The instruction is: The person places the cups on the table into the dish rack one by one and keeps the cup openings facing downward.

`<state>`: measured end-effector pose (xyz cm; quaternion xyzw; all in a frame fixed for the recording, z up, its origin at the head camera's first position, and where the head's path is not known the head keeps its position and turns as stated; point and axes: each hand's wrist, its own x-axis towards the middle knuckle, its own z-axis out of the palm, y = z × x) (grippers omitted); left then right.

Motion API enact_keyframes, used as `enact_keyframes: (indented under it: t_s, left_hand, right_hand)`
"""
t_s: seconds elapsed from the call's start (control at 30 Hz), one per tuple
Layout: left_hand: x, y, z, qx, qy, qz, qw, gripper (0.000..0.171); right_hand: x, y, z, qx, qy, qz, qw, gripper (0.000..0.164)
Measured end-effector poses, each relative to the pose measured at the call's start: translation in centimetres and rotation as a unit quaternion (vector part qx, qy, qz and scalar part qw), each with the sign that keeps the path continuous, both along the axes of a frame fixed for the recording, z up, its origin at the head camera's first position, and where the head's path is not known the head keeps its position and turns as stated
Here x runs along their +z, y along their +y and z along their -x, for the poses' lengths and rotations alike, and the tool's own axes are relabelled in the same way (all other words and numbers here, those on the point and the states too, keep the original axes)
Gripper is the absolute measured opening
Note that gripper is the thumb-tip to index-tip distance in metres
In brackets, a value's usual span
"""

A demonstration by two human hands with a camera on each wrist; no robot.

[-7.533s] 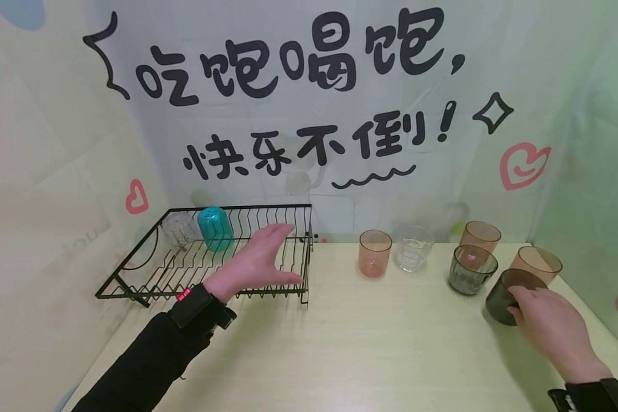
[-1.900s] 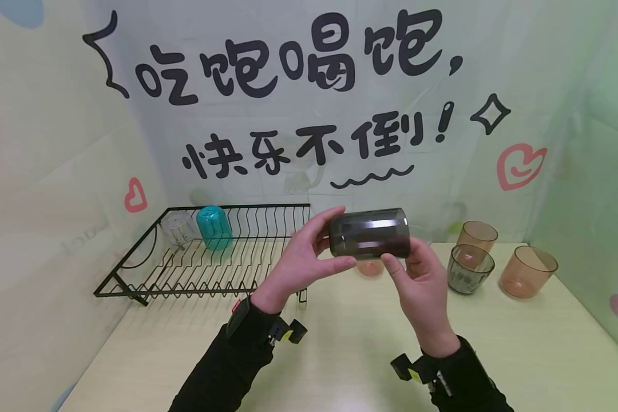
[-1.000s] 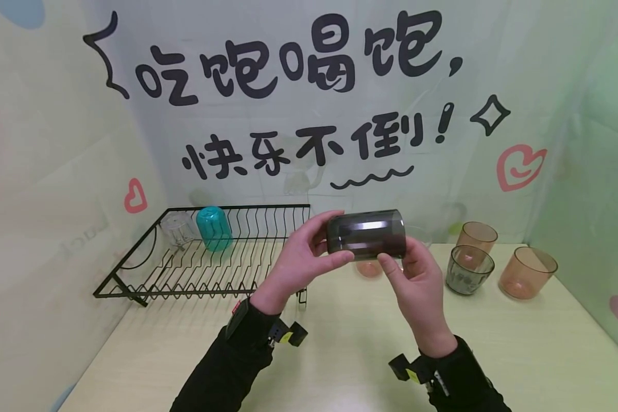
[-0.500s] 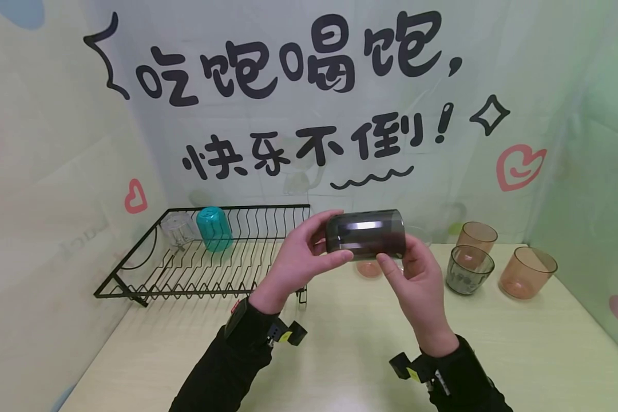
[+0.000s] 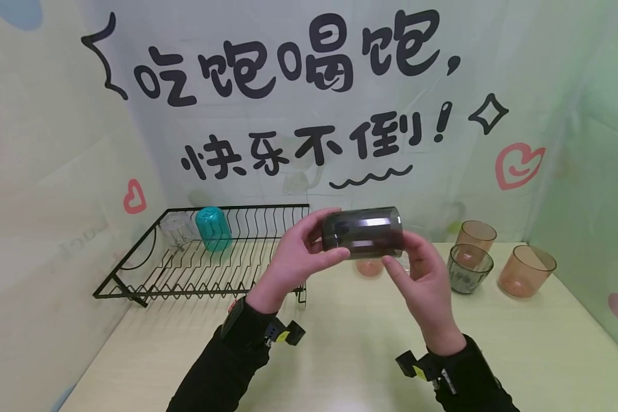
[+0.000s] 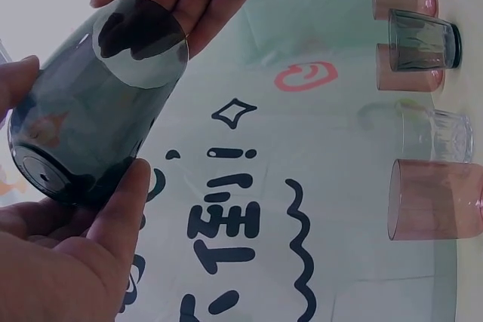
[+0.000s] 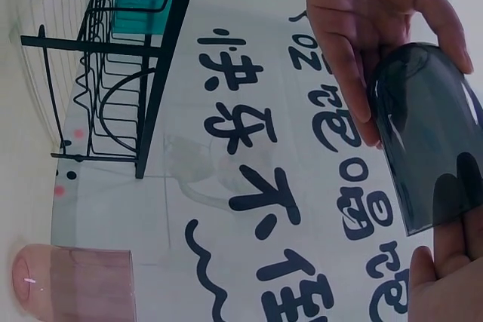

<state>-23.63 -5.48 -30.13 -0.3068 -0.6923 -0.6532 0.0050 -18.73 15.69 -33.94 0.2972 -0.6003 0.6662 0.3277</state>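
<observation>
Above the table (image 5: 350, 366), your left hand (image 5: 294, 256) and right hand (image 5: 428, 286) hold the dark cup (image 5: 363, 233) sideways. This looks like handover; the next move needs one firm grip.

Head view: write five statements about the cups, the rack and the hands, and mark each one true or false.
1. The left hand and right hand both hold the dark cup. True.
2. The dark cup stands upright on the table. False: it is held on its side above the table.
3. The dark cup's open end is toward the right hand. True.
4. The turquoise cup is in the black rack. True.
5. The rack holds four cups. False: two show there, the turquoise one and a clear cup.
</observation>
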Motion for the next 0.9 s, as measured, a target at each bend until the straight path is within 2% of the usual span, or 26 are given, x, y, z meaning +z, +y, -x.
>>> enact_keyframes:
  t_s: [0.1,0.37,0.67,0.9]
  left_hand:
    - [0.1,0.0,0.0,0.004,-0.005,0.000,1.0000,0.066]
    - [0.2,-0.3,0.0,0.017,-0.007,0.010,0.9998,0.066]
    - [0.2,-0.7,0.1,0.035,-0.001,0.021,0.9992,0.066]
    - [0.4,-1.2,0.0,0.038,-0.016,0.019,0.9990,0.068]
  right_hand:
    - [0.0,0.3,-0.1,-0.008,-0.005,-0.001,1.000,0.043]
    - [0.0,1.2,0.0,0.010,0.003,-0.002,1.000,0.047]
    - [-0.2,2.0,-0.4,-0.006,-0.029,-0.025,0.999,0.050]
    - [-0.4,2.6,-0.5,-0.001,-0.033,-0.041,0.999,0.053]
